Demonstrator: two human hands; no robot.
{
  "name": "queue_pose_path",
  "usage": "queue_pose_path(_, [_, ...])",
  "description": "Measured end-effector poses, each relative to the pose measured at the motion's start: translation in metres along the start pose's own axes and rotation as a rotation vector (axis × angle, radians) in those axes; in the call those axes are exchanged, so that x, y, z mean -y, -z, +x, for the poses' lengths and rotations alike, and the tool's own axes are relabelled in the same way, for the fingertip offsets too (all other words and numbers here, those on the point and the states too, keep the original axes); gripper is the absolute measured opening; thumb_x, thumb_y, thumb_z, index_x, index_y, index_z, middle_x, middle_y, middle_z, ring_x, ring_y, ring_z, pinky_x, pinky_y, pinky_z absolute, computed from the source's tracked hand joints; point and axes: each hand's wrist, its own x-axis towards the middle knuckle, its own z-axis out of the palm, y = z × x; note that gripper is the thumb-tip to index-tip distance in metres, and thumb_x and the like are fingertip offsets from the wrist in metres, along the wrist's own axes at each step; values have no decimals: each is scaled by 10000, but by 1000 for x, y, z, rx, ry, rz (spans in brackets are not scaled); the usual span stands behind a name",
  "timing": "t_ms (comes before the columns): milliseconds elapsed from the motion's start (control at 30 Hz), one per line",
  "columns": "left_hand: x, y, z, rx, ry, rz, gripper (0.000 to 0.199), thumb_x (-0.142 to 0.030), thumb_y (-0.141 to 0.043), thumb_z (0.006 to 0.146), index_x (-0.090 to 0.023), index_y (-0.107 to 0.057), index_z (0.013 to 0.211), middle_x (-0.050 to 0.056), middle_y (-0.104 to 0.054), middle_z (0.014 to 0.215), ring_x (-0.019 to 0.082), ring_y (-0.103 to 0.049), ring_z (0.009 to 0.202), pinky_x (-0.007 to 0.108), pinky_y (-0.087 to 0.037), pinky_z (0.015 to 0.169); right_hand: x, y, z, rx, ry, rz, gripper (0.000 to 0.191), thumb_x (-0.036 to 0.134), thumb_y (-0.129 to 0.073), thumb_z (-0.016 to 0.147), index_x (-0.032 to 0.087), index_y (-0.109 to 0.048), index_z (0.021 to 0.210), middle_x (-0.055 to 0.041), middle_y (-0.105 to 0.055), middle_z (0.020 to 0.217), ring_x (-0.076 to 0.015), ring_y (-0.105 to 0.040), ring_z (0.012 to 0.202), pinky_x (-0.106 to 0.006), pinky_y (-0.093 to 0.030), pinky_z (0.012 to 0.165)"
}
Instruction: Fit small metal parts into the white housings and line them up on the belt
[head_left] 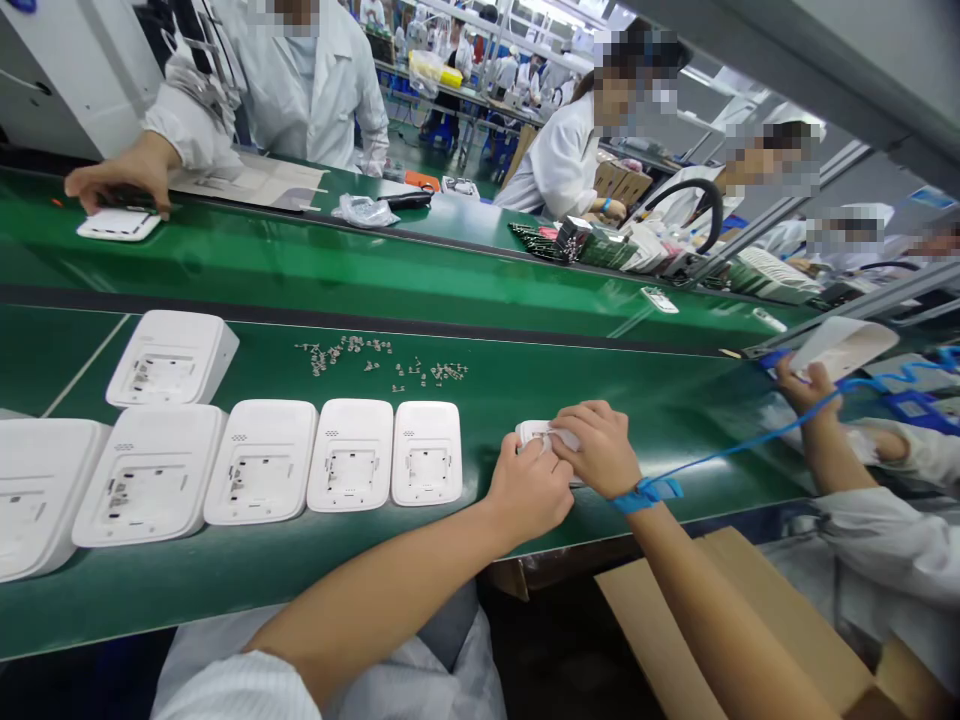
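My left hand (531,492) and my right hand (600,448) are together over a white plastic housing (531,430) on the green bench. The fingers of both are curled in on it and cover most of it; only its far edge shows. A blue wrist strap (646,494) with a cord is around my right wrist. To the left of my hands stands a row of several white housings, the nearest one (427,453) with its square recess facing up. Beyond that row lie scattered small metal parts (352,348), too small to name.
Across the bench runs a green conveyor (420,270); a co-worker's hand (131,175) holds a white piece there. At right another person's hand (814,390) grips a white cover (847,345). A cardboard box (757,600) is below the bench edge. The blue cord (757,437) stretches rightward.
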Motion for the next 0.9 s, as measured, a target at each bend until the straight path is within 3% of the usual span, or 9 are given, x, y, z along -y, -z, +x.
queue_pose_path(200, [-3, -2, 0, -31, -1, 34, 216, -273, -469, 925, -148, -645, 933, 92, -665, 898, 237, -542, 921, 422, -299, 752, 5, 12, 7, 74, 132, -113, 176, 326, -586, 958, 224, -728, 934, -59, -718, 1013, -279, -500, 1022, -437, -283, 806])
queue_pose_path(500, [0, -5, 0, -25, 4, 15, 200, -277, -496, 911, -160, -658, 897, 101, -671, 887, 250, -551, 924, 424, -296, 747, 13, 12, 12, 70, 274, -230, 224, 234, -530, 995, 209, -685, 836, -57, -699, 906, -217, -534, 895, -399, -279, 762])
queue_pose_path(633, [-4, -5, -2, -17, -7, 85, 305, -299, -450, 933, -107, -640, 1075, 136, -667, 939, 255, -557, 871, 433, -325, 753, 9, 14, 3, 0, 127, -392, 248, 402, -539, 989, 194, -649, 910, -97, -668, 900, -246, -507, 861, -387, -280, 715])
queue_pose_path(733, [-10, -5, -7, -31, -112, 171, 421, -294, -427, 940, -29, -558, 1241, 190, -663, 991, 279, -586, 884, 432, -348, 743, 5, 11, 8, -48, 56, -451, 406, 556, -512, 967, 172, -619, 895, -118, -626, 820, -257, -480, 799, -379, -257, 667])
queue_pose_path(900, [-21, 4, -23, -104, -363, 371, 472, -349, -373, 970, -76, -516, 1328, 237, -617, 1177, 384, -558, 1102, 549, -414, 771, 18, 0, 38, -14, 276, -357, 495, 619, -399, 985, 179, -608, 895, -113, -630, 826, -250, -476, 791, -386, -289, 712])
